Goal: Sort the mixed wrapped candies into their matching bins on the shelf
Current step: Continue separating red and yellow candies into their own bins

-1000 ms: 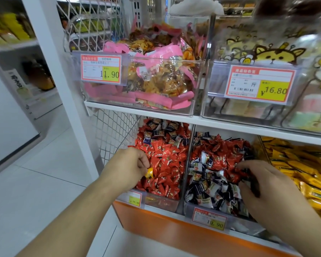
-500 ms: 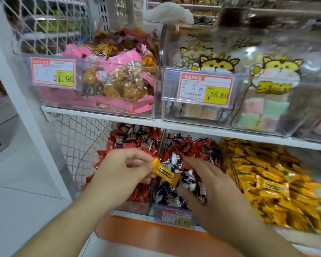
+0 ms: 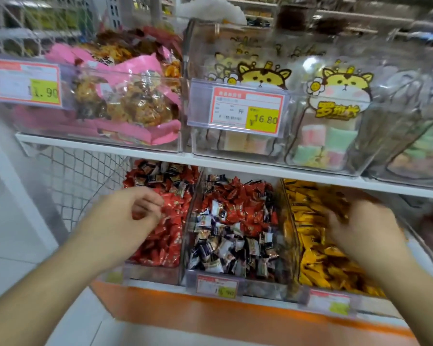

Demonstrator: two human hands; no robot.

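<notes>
At the upper left of the frame a clear bin of pink-wrapped snacks (image 3: 125,101) sits on the upper shelf (image 3: 160,159), with an orange-edged price tag (image 3: 25,83) on its front. Below it, at lower left, the left hand (image 3: 125,218) hangs over the bin of red candies (image 3: 165,236); its grip is loosely curled with nothing visibly held. In the lower middle, the next bin (image 3: 235,236) holds a mix of red candies and dark-and-white ones, and carries its own price tag (image 3: 216,287). Above it, the upper shelf has clear bins of pastel sweets in cartoon-cat bags (image 3: 335,101). At lower right the right hand (image 3: 360,228) is over the bin of yellow candies (image 3: 318,258), fingers down among the wrappers; it is blurred, so I cannot tell whether its grip pinches a candy.
</notes>
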